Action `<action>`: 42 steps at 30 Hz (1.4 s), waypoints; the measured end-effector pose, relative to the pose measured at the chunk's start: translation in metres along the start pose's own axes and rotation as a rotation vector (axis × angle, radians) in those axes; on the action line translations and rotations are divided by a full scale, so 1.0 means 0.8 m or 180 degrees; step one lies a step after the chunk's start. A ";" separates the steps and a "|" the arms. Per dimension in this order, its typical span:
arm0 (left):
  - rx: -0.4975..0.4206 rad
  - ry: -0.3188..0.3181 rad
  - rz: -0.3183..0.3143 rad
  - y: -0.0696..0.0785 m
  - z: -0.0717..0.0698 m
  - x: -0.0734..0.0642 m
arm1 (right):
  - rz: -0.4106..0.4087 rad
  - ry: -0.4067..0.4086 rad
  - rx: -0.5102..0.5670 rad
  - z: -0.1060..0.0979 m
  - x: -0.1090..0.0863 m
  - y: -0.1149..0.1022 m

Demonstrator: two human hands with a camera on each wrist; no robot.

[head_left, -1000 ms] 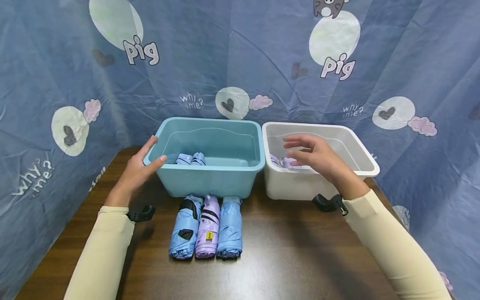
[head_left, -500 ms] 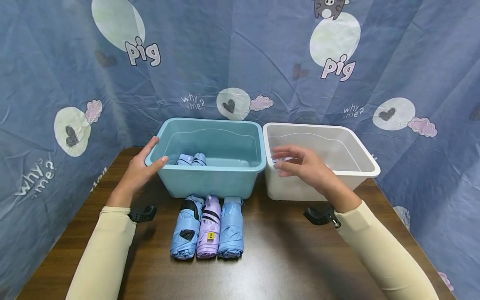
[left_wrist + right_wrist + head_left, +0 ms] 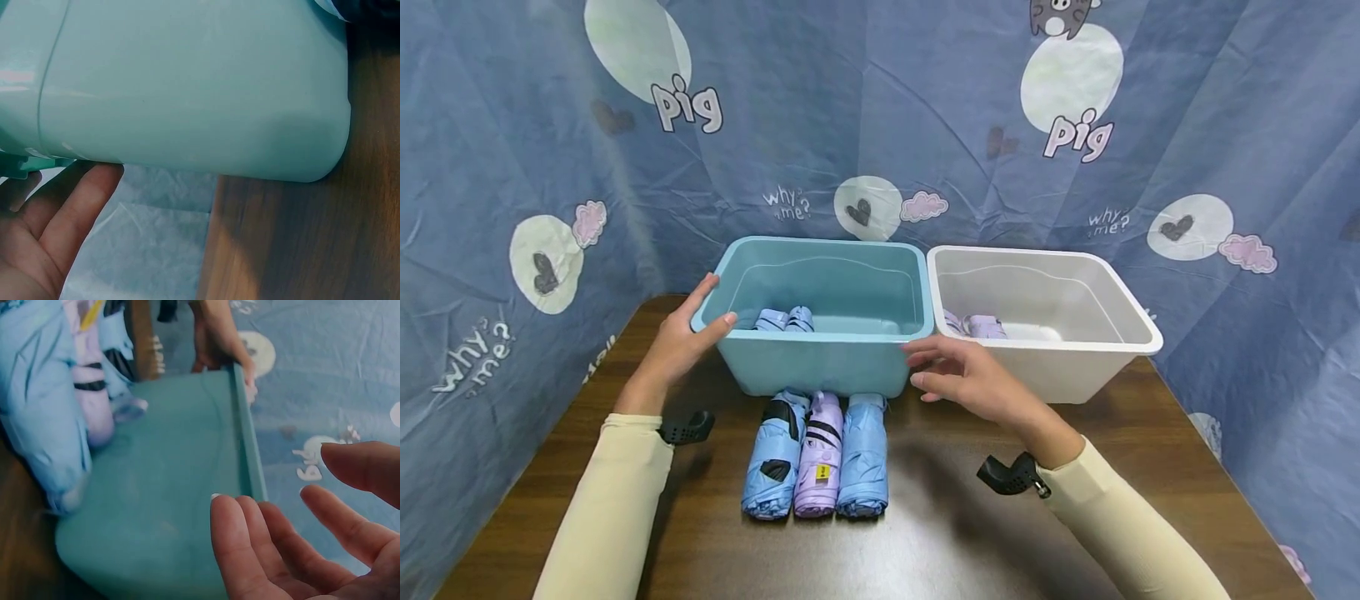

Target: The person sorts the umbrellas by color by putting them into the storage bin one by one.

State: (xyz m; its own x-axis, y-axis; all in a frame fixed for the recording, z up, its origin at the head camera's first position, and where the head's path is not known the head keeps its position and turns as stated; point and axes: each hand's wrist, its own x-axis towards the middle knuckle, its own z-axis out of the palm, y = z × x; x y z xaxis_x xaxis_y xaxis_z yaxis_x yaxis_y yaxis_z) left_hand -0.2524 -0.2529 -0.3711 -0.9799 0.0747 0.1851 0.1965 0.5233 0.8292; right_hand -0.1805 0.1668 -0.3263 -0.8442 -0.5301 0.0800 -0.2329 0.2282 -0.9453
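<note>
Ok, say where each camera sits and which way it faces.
Head: on the head, facing forward and down at teal bin, white bin and three rolled bundles; left hand, right hand and sleeves show.
Left wrist: on that wrist, facing the teal bin's outer wall; left hand partly shows.
Right wrist: on that wrist, facing the teal bin and bundles; both hands show.
Head and right wrist share teal bin, bundles, both hands.

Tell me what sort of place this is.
Perhaps a tabletop sorting station indoors: a wooden table backed by a printed cloth, a teal tub beside a white tub, and what look like folded umbrellas lined up in front.
</note>
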 end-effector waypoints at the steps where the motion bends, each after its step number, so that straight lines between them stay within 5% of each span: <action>1: 0.0007 -0.0004 -0.0006 0.000 0.000 -0.001 | -0.0017 -0.0029 0.0025 0.005 0.000 0.003; 12: 0.0010 -0.0006 -0.0011 0.001 0.000 0.000 | -0.0048 -0.0047 -0.0295 0.046 0.004 0.037; 22: 0.0008 -0.0012 0.0001 0.002 0.002 -0.002 | 0.0404 0.0116 -0.0540 0.079 0.006 0.070; 29: -0.0038 -0.0028 -0.0036 0.006 0.001 -0.003 | 0.0456 0.0212 -0.0762 0.097 0.011 0.088; 35: -0.0022 -0.0022 -0.0039 0.000 0.001 0.000 | 0.0402 0.0420 -0.0944 0.114 0.014 0.099; 42: -0.0029 -0.0022 -0.0049 0.000 -0.002 0.002 | 0.0803 0.0744 -0.1191 0.139 0.020 0.096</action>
State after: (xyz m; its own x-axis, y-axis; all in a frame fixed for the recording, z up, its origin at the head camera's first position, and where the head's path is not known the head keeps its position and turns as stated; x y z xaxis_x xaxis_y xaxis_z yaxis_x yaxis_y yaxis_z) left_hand -0.2540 -0.2539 -0.3701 -0.9830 0.0726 0.1688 0.1818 0.5166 0.8367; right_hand -0.1579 0.0852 -0.4332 -0.9720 -0.2336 -0.0273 -0.1286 0.6252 -0.7698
